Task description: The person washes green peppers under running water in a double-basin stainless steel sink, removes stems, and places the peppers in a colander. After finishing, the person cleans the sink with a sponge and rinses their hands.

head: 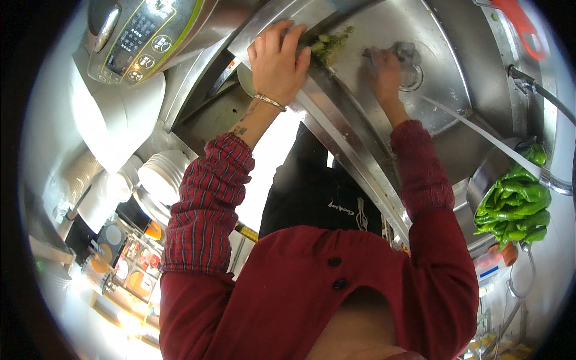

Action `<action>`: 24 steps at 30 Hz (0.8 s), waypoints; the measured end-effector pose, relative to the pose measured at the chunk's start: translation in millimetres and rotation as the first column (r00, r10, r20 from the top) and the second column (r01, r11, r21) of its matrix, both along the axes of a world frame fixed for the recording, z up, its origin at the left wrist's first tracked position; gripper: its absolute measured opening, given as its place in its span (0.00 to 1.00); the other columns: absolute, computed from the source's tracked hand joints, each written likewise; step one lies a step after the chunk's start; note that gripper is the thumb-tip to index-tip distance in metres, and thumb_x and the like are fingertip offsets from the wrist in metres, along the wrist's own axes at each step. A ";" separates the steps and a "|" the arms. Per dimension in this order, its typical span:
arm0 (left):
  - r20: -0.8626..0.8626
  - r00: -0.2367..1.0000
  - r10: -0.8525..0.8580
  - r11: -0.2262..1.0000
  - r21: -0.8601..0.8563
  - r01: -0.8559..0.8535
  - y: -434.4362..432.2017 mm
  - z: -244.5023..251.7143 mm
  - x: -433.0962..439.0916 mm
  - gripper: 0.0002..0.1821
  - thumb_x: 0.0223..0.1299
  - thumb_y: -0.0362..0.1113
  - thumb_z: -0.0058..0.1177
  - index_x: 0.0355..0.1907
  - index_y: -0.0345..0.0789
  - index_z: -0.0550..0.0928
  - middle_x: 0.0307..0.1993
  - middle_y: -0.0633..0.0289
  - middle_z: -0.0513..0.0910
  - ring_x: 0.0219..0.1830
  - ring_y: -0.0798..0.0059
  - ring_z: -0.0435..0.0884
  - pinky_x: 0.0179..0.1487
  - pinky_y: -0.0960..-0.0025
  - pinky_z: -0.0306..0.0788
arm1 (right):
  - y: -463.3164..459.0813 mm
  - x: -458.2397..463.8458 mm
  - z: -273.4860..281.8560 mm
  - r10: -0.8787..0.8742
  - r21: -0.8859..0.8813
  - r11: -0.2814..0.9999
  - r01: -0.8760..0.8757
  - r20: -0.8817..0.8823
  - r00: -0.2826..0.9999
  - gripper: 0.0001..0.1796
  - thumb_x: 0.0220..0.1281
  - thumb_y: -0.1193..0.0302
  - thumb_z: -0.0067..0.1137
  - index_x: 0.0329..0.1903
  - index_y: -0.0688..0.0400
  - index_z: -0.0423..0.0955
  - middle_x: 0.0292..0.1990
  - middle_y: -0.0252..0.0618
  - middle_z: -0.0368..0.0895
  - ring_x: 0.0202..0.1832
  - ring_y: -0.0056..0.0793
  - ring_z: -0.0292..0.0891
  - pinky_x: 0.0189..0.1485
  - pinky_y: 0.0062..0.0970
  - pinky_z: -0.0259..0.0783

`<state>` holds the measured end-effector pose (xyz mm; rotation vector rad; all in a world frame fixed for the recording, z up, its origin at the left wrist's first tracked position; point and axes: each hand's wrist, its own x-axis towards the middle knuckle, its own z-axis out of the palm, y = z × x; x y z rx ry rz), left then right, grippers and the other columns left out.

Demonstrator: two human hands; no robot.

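Observation:
My left hand (280,63) lies palm down on the steel edge (240,47) beside the sink, fingers a little apart and holding nothing. Down in the stainless steel sink (432,54) is my right hand (386,74), blurred by motion. It is close to the round drain (411,77) and a blurred grey object (406,51); whether it grips anything cannot be made out. A thin stream of water (468,119) runs from the faucet (555,181) towards the drain. Green vegetable scraps (330,45) lie on the sink's near-left side, between my hands.
Green peppers (515,202) fill a metal pot (488,173) at the right, beneath the faucet. A red handle (524,29) and a hose (551,96) are at the far right. An electric cooker (144,40) and stacked white bowls (164,173) stand at left.

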<state>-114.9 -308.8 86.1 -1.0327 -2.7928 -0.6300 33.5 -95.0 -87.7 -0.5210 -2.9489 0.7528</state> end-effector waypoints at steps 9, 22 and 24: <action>0.034 0.999 0.002 0.999 0.038 -0.004 -0.6 1.3 -0.3 0.19 0.61 0.40 0.55 0.56 0.44 0.80 0.56 0.61 0.75 0.57 0.58 0.70 0.59 0.56 0.61 | -35.7 -88.1 -39.9 0.334 -0.114 0.941 -0.319 0.154 0.930 0.39 0.49 0.81 0.60 0.68 0.59 0.62 0.57 0.55 0.69 0.52 0.56 0.75 0.51 0.44 0.76; -0.006 0.997 0.080 0.978 0.194 -0.077 -5.5 -7.5 0.5 0.16 0.64 0.39 0.51 0.52 0.38 0.80 0.53 0.59 0.77 0.53 0.57 0.72 0.56 0.58 0.64 | -86.3 -103.8 -66.8 0.196 -0.566 0.809 -0.161 0.001 0.981 0.28 0.48 0.81 0.58 0.57 0.61 0.72 0.53 0.53 0.79 0.55 0.52 0.76 0.58 0.41 0.72; -0.021 0.995 0.102 0.964 0.251 -0.093 -7.4 -9.2 0.2 0.15 0.65 0.39 0.50 0.52 0.37 0.80 0.53 0.58 0.77 0.53 0.56 0.72 0.57 0.57 0.64 | -83.4 -104.8 -53.9 0.194 -0.662 0.732 -0.161 -0.025 0.981 0.28 0.48 0.83 0.57 0.57 0.61 0.72 0.52 0.50 0.80 0.55 0.46 0.77 0.59 0.37 0.72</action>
